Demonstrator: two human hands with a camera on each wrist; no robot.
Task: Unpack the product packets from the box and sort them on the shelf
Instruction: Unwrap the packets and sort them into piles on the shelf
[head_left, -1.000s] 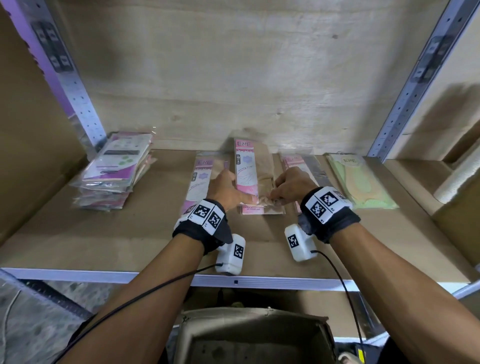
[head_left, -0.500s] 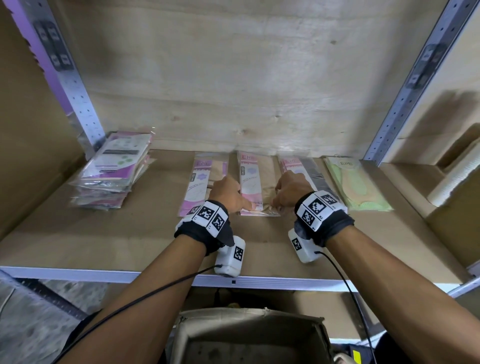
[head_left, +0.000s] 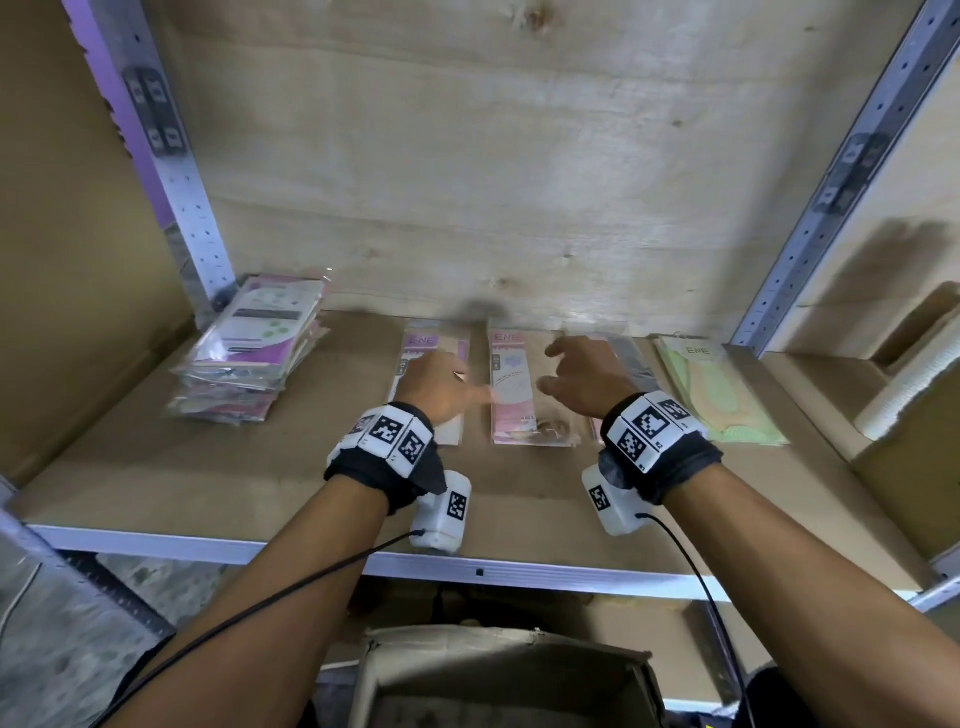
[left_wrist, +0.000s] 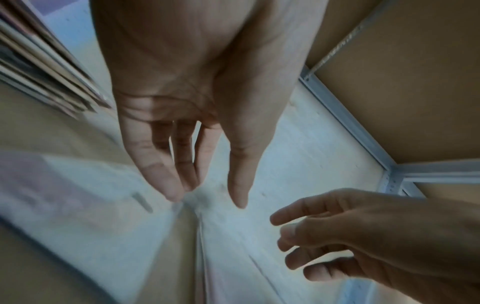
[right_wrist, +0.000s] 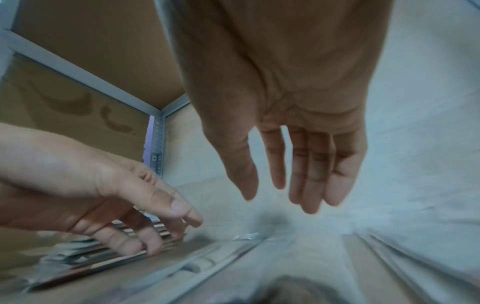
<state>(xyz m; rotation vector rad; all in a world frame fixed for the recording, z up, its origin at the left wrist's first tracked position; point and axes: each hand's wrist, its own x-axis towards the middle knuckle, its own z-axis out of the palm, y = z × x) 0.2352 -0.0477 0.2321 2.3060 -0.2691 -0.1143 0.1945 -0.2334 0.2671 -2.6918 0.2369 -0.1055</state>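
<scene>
A pink packet (head_left: 511, 384) lies flat in the middle of the brown shelf board (head_left: 208, 478). Another pink packet (head_left: 434, 358) lies to its left, partly under my left hand (head_left: 441, 384). That hand hovers just above the shelf with relaxed fingers, holding nothing; its palm (left_wrist: 182, 82) shows in the left wrist view. My right hand (head_left: 582, 374) hangs open above the shelf to the right of the middle packet, fingers (right_wrist: 311, 185) spread and empty. A third pink packet (head_left: 623, 358) is mostly hidden behind it. The cardboard box (head_left: 498, 675) stands below.
A stack of purple-and-white packets (head_left: 249, 353) leans at the back left by the metal upright (head_left: 182, 182). A green packet (head_left: 717, 395) lies at the right by the other upright (head_left: 841, 171). A wooden back panel (head_left: 493, 182) closes the shelf.
Both hands have let go of the middle pink packet and lifted off it, fingers now spread. The packet lies flat on the shelf.
</scene>
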